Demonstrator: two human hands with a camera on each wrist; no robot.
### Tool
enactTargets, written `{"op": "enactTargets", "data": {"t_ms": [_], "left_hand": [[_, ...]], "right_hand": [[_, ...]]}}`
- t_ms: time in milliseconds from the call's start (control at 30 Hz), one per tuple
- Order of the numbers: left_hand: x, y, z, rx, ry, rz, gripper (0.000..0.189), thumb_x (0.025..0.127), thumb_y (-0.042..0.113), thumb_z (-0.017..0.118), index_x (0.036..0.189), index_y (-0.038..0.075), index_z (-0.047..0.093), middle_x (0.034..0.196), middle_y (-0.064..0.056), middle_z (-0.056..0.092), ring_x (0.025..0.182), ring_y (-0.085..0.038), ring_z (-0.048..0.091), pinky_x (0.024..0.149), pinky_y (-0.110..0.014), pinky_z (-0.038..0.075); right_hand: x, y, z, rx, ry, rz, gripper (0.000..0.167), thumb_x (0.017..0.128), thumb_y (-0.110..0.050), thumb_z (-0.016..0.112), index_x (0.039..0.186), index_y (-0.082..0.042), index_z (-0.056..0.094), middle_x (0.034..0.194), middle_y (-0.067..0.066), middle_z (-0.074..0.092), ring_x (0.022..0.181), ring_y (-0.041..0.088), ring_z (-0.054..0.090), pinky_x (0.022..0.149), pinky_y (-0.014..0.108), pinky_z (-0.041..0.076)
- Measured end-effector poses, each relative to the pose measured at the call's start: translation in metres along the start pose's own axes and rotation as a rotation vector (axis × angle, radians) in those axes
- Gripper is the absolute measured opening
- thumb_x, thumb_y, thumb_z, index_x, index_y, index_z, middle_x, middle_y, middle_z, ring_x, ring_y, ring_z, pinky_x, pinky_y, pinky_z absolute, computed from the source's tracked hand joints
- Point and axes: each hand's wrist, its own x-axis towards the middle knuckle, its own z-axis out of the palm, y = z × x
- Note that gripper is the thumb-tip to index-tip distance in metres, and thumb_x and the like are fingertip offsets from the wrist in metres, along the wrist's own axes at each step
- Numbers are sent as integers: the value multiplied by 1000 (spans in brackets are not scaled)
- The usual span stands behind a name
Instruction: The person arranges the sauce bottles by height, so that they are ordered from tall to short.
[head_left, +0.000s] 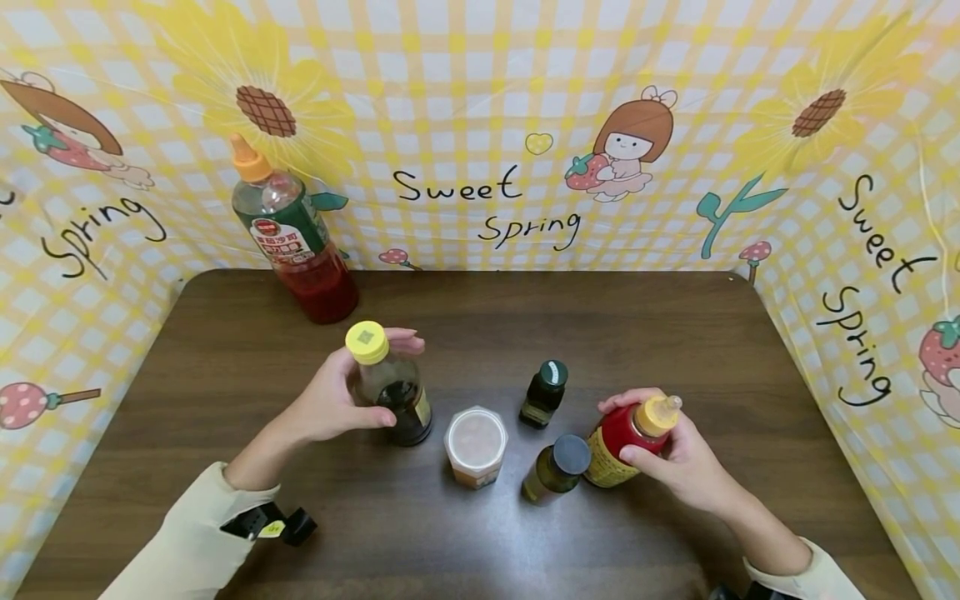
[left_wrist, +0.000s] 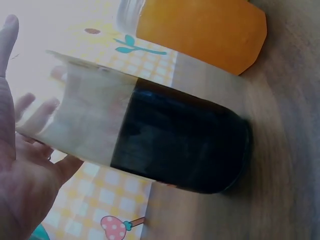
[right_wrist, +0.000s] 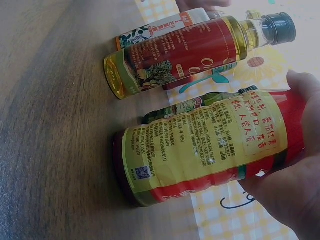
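Two hands at two bottles, one on each side of the jar with the pale lid (head_left: 477, 442).
The left hand (head_left: 333, 404) is around the dark bottle (head_left: 408, 417), which stands just left of the jar; its fingers are spread loosely behind the glass, with the thumb at the near side; whether they press on it, I cannot tell; the right hand (head_left: 688, 468) grips the red bottle (head_left: 615, 457), to the right of the jar, between thumb and fingers; the oil bottle (head_left: 553, 475) is between the jar and this red bottle, very near to the latter; the small green bottle (head_left: 542, 400) stands right of the jar and farther back; the large sauce bottle (head_left: 296, 242) stands well apart from the jar, behind it to the left; all are on the brown table (head_left: 360, 533).
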Motion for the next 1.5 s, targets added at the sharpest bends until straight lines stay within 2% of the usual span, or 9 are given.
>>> {"op": "enactTargets", "data": {"t_ms": [133,333,400,567,767,967,1233,1500], "left_hand": [[0,-1,3,2,-3,-29,88,82,44,85,142,-9,47,136,-20,61,127,-24,58,111,-30,38],[0,1,5,7,12,-75,77,79,21,90,139,-6,51,131,-29,60,125,-24,60,112,-31,37],[0,1,5,11,19,-90,73,77,10,90,138,-4,53,130,-27,61,124,-24,60,112,-31,38],[0,3,7,36,37,-126,64,71,-9,83,129,3,59,124,-14,66,118,-27,62,107,-31,43],[0,4,8,41,40,-145,55,73,-10,80,123,4,60,120,-12,66,115,-26,63,104,-31,45],[0,4,9,40,49,-118,49,76,-11,78,120,2,61,117,-14,66,112,-22,63,103,-30,46],[2,8,11,60,70,-118,45,76,-13,76,117,2,62,116,-14,66,111,-21,64,102,-29,47],[3,7,10,56,65,-106,45,76,-14,75,116,2,62,113,-14,67,109,-21,64,100,-29,48]], "right_hand": [[0,0,0,-4,0,-5,55,80,25,63,129,6,49,124,27,59,121,22,61,100,26,49],[0,0,0,-8,-3,-3,55,80,25,64,129,6,50,124,26,59,121,21,61,100,26,49],[0,0,0,-4,-4,-5,55,80,25,63,129,6,49,124,28,59,121,21,61,100,26,49],[0,-1,0,2,-2,-6,54,80,25,63,129,6,49,125,26,60,121,21,61,100,26,49],[0,-1,0,6,3,-5,55,80,26,63,129,7,49,125,24,60,120,21,61,99,26,50],[0,0,0,5,1,-6,55,80,26,63,129,6,49,124,27,59,120,21,61,99,26,49],[1,-1,1,10,-1,-16,55,79,26,63,129,7,49,127,16,63,121,19,61,100,26,49],[1,0,1,17,-2,-40,55,79,27,62,130,9,48,128,13,63,120,20,61,100,25,49]]}}
